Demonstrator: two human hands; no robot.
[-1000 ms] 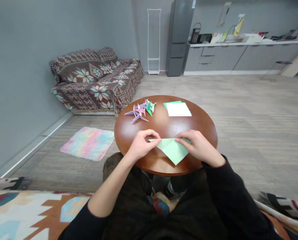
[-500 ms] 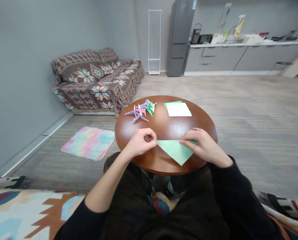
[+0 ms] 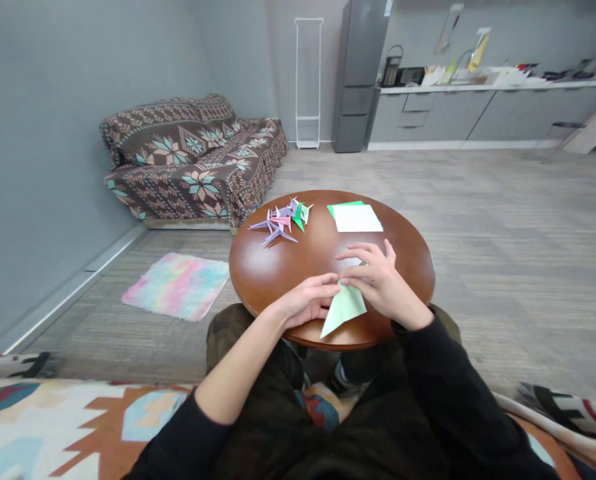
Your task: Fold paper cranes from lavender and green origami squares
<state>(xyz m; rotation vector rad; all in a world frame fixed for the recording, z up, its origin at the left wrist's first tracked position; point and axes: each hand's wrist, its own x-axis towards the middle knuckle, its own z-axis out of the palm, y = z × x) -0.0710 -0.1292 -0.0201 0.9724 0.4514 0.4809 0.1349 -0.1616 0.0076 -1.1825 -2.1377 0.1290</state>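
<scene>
A folded sheet of light green paper (image 3: 347,308) stands tilted over the near part of the round brown table (image 3: 258,277), one sharp corner pointing down toward me. My right hand (image 3: 378,279) pinches its upper end between thumb and index finger, the other fingers raised and spread. On the left edge of the paper, my left hand (image 3: 311,300) holds it with thumb and fingertips, close to the right fingertips. Beyond my hands, several folded paper cranes (image 3: 283,220) in purple, pink and green lie in a group at the far left of the table.
A stack of white and green paper sheets (image 3: 358,219) lies at the back of the table. Past the table stand a patterned sofa (image 3: 193,157), a grey fridge (image 3: 361,80) and a kitchen counter (image 3: 478,113). A pastel rug (image 3: 178,285) covers floor on the left.
The green paper has turned from a flat, wide triangle to a tilted one with a corner toward me. My left hand moved right and nearer; my right hand moved left, so both are closer together.
</scene>
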